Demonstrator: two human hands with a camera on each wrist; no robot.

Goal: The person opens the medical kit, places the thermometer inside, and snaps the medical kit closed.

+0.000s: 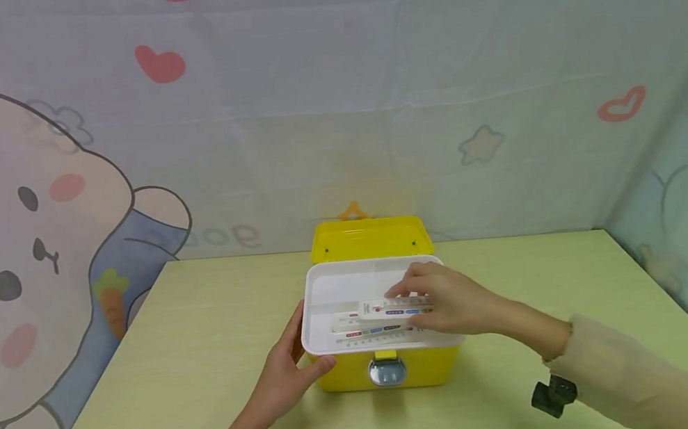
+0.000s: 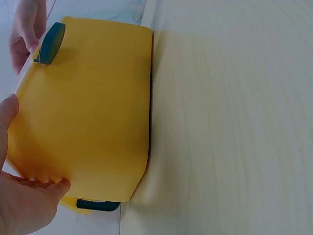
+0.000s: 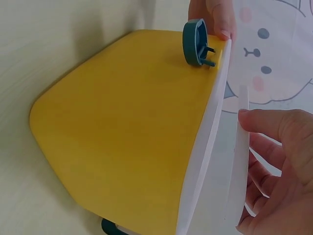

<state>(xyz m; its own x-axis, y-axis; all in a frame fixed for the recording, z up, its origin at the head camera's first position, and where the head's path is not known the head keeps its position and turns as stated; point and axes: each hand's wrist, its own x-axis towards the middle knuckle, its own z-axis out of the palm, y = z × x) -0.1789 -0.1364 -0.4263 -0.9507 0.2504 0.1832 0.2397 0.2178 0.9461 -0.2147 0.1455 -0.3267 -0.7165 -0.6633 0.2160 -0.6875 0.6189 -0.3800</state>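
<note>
A yellow box (image 1: 386, 371) stands on a pale wooden table (image 1: 178, 372), toward its far middle, with the lid (image 1: 370, 238) thrown back so it stands up behind the box. A white tray (image 1: 327, 293) sits in the top of the box, and a few flat white strips with red and blue marks lie in its front half.

The left hand (image 1: 285, 374) rests against the box's front left corner, fingers loosely straight along the side, thumb laid on the front just under the tray's rim. From the left wrist view the palm (image 2: 22, 205) presses the yellow wall and grips nothing.

The right hand (image 1: 447, 298) reaches over the tray from the box's right side and pinches one strip (image 1: 391, 307) between thumb and fingers, holding it just above the others. The right wrist view shows the same strip (image 3: 237, 166) edge-on, just beside the tray's white rim (image 3: 205, 147).

A dark round latch (image 1: 388, 371) sits in the middle of the box's front.

Behind the box a pale cloth backdrop (image 1: 370, 100) hangs along the table's far edge, printed with red hearts, a star and, left of the box, a big cartoon rabbit (image 1: 26, 248). More of the cloth closes the room off right of the box.
</note>
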